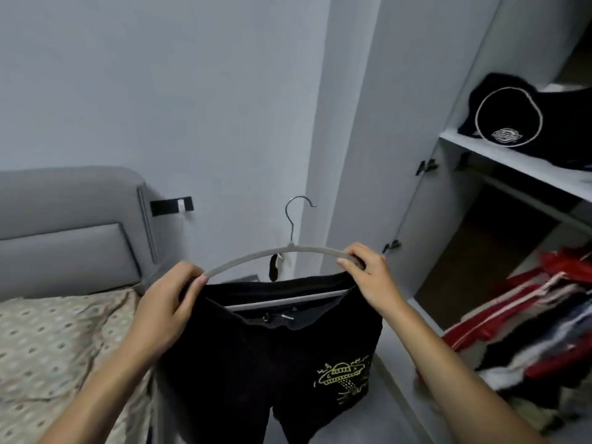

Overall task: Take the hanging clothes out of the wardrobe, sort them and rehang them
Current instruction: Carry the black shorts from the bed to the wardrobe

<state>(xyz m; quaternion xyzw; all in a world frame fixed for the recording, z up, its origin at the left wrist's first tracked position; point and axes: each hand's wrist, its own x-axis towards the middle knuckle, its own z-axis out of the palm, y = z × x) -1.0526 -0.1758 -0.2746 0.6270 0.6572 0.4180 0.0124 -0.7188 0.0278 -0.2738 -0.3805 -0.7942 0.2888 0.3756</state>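
fingers: left hand point(166, 302) and right hand point(368, 277) each clamped on one grey hanger point(275, 256) | one pair black shorts point(272, 363) draped

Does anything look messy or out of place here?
Yes. Clothes lie in a loose heap in the wardrobe's lower part, not hung. The black shorts on the hanger look fine.

bed point(48, 341): patterned sheet, wrinkled | wardrobe shelf point(499, 158): black garment point(525, 120) with white-ringed logo lying on it | wardrobe bottom: heap of red, white, dark clothes point(528, 331)
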